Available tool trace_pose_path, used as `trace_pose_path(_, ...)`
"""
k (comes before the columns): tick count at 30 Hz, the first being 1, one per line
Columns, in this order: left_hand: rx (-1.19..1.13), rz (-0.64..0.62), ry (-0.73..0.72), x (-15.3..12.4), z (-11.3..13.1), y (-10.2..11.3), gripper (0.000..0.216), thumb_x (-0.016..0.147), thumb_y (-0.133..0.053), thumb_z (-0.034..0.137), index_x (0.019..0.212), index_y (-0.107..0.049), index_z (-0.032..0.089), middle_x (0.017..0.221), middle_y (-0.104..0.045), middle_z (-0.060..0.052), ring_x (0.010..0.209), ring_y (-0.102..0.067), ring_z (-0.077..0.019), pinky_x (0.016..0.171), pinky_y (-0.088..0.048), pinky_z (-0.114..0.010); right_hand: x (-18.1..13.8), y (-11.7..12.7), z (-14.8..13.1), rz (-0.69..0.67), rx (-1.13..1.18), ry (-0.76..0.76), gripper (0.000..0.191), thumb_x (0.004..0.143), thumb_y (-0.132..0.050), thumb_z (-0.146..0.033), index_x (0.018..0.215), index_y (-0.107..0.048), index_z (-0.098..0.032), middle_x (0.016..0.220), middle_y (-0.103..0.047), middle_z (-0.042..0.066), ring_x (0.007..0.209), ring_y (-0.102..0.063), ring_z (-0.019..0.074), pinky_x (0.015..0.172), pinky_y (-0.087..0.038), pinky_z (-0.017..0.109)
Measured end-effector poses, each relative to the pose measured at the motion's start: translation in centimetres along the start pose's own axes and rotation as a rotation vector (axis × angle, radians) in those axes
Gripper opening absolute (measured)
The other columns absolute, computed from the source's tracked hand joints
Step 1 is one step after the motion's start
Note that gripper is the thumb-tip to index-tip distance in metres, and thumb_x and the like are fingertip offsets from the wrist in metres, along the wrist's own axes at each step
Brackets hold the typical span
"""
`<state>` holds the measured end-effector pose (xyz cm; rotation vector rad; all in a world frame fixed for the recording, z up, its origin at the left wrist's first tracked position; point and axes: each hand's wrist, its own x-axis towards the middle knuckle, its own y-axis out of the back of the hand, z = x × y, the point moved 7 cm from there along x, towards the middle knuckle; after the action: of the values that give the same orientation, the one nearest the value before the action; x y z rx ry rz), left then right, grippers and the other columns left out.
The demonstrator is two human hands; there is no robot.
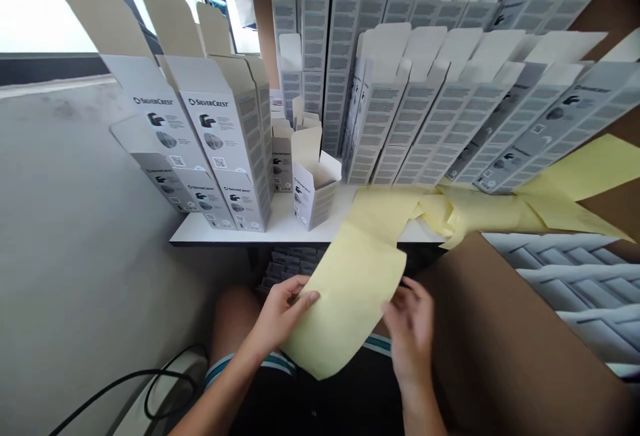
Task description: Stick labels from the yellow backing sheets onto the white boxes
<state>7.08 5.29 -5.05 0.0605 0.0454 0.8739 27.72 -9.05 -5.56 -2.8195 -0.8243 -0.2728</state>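
A long sheet of yellow paper [345, 296] hangs over my lap, and its far part trails up onto the white shelf. My left hand [283, 313] pinches the sheet's left edge, thumb on top and fingers underneath. At the right edge is my right hand [411, 326], slightly blurred, its thumb and curled fingers closed around the paper's border. Just beyond the sheet, a small open SilverCrest box [313, 189] stands upright on the shelf, its flaps raised.
The white shelf [220, 233] carries stacked SilverCrest boxes [215, 129] at left and rows of open boxes [380, 116] behind. Crumpled yellow paper [480, 213] lies at right. A brown cardboard carton [480, 316] with packed pieces stands beside my right arm. A black cable [125, 376] loops at lower left.
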Motion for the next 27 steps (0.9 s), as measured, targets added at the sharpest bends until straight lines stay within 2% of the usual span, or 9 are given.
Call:
trace_pose_path(2,0.232,-0.092,-0.052,-0.2,1.9,0.5,0.025,0.095,-0.064,0.039,0.104,-0.076,0.020,0.097,-0.079,-0.005,0.085,-0.071,-0.0201,0.071,-0.050,-0.023,1.1,1.7,-3.4,0.164,-0.146,0.230,0.057,0.079,-0.077,-0.035,0.131,-0.054,-0.024,0.100,-0.062,0.004,0.089,-0.062,0.0190,0.077,-0.052,0.032)
trace_pose_path(3,0.348,-0.152,-0.078,-0.3,2.9,0.6,0.021,0.095,-0.064,0.036,0.102,-0.078,0.021,0.098,-0.079,-0.004,0.087,-0.072,-0.0204,0.073,-0.049,-0.023,1.5,1.5,-5.5,0.146,-0.240,0.350,0.055,0.080,-0.076,-0.031,0.130,-0.055,-0.024,0.107,-0.061,0.006,0.097,-0.061,0.0209,0.082,-0.052,0.035)
trace_pose_path(6,0.629,-0.284,-0.193,-0.7,5.8,0.4,0.015,0.094,-0.068,0.031,0.101,-0.079,0.024,0.096,-0.080,-0.002,0.087,-0.073,-0.0202,0.074,-0.048,-0.023,1.5,-3.0,-10.3,-0.355,-0.490,0.583,0.043,0.086,-0.066,-0.025,0.129,-0.060,-0.025,0.132,-0.057,0.012,0.127,-0.050,0.0300,0.106,-0.041,0.050)
trace_pose_path(9,0.728,-0.343,-0.355,-1.2,8.5,0.0,0.016,0.095,-0.067,0.032,0.103,-0.079,0.024,0.093,-0.079,-0.003,0.085,-0.072,-0.0190,0.079,-0.050,-0.025,-0.4,-7.5,-10.7,-0.896,-0.593,0.449,0.019,0.091,-0.057,-0.022,0.106,-0.069,-0.024,0.107,-0.068,0.007,0.106,-0.059,0.0253,0.101,-0.042,0.046)
trace_pose_path(12,0.733,-0.329,-0.505,-1.7,10.5,-0.1,0.016,0.095,-0.067,0.033,0.104,-0.077,0.025,0.093,-0.079,-0.001,0.088,-0.071,-0.0174,0.107,-0.042,-0.036,-1.6,-9.1,-8.9,-1.110,-0.556,0.194,0.018,0.091,-0.055,-0.022,0.076,-0.064,-0.021,0.073,-0.062,0.000,0.076,-0.056,0.0175,0.077,-0.042,0.033)
trace_pose_path(16,0.755,-0.124,-0.701,-2.8,12.2,0.3,0.011,0.093,-0.071,0.033,0.099,-0.075,0.025,0.092,-0.077,0.001,0.103,-0.066,-0.0188,0.123,-0.020,-0.049,-2.6,-9.6,-7.0,-1.241,-0.294,0.000,0.032,0.089,-0.055,-0.030,0.061,-0.044,-0.020,0.059,-0.036,-0.006,0.057,-0.035,0.0101,0.055,-0.028,0.026)
trace_pose_path(20,0.752,0.165,-0.835,-5.0,12.7,0.4,0.003,0.091,-0.073,0.025,0.092,-0.075,0.023,0.101,-0.072,-0.004,0.104,-0.065,-0.0210,0.108,-0.039,-0.045,-2.9,-9.5,-6.7,-1.216,-0.112,-0.043,0.033,0.091,-0.056,-0.036,0.064,-0.049,-0.019,0.060,-0.037,-0.005,0.056,-0.034,0.0092,0.054,-0.026,0.025)
trace_pose_path(24,0.607,0.134,-0.789,-6.4,12.1,-1.0,0.005,0.091,-0.071,0.019,0.095,-0.073,0.018,0.084,-0.070,-0.003,0.073,-0.065,-0.0129,0.070,-0.049,-0.025,-3.1,-8.9,-8.0,-1.131,-0.097,0.019,0.033,0.094,-0.055,-0.035,0.065,-0.052,-0.019,0.061,-0.039,-0.005,0.057,-0.035,0.0096,0.055,-0.026,0.026)
trace_pose_path(27,0.565,0.124,-0.754,-6.7,12.3,-1.7,0.011,0.090,-0.071,0.021,0.099,-0.072,0.015,0.085,-0.071,-0.005,0.073,-0.067,-0.0142,0.064,-0.050,-0.024,-3.0,-8.6,-9.5,-1.093,-0.174,0.082,0.035,0.096,-0.054,-0.032,0.064,-0.048,-0.019,0.062,-0.039,-0.004,0.059,-0.037,0.0103,0.056,-0.028,0.026)
